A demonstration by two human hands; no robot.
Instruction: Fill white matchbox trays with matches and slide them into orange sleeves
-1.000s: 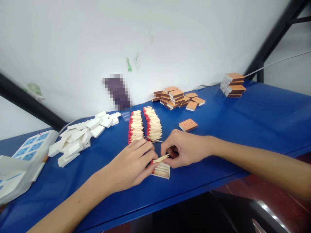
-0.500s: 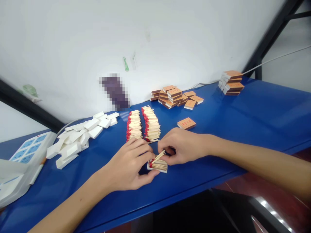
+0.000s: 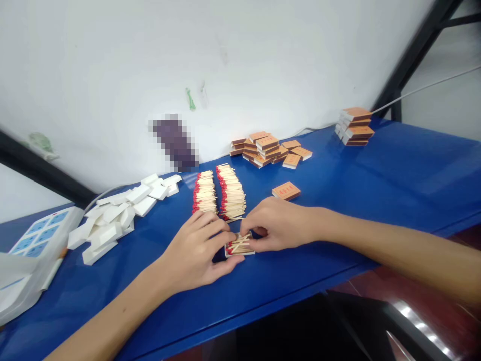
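Note:
A small white matchbox tray [image 3: 240, 253] lies on the blue table, filled with red-headed matches [image 3: 237, 244], some crossing over the rest. My left hand [image 3: 205, 250] grips the tray's left side between thumb and fingers. At its right end my right hand [image 3: 276, 225] is closed, thumb and fingertips at the tail ends of the matches; the fingers partly hide that end. Just beyond my hands stand two long piles of matches, a left pile [image 3: 205, 193] and a right pile [image 3: 231, 193], heads to the left. An orange matchbox sleeve [image 3: 286, 190] rests behind my right hand.
Loose white trays [image 3: 116, 213] are heaped at the left, beside a white plastic case [image 3: 41, 245]. Orange sleeves [image 3: 265, 148] lie piled against the wall. Stacked matchboxes [image 3: 353, 128] stand at the far right. The table's front edge [image 3: 225, 318] runs below my hands.
The matches that stuck up slanted at my right fingers now lie lower, across the others in the tray. My right fingers have come down closer to the tray.

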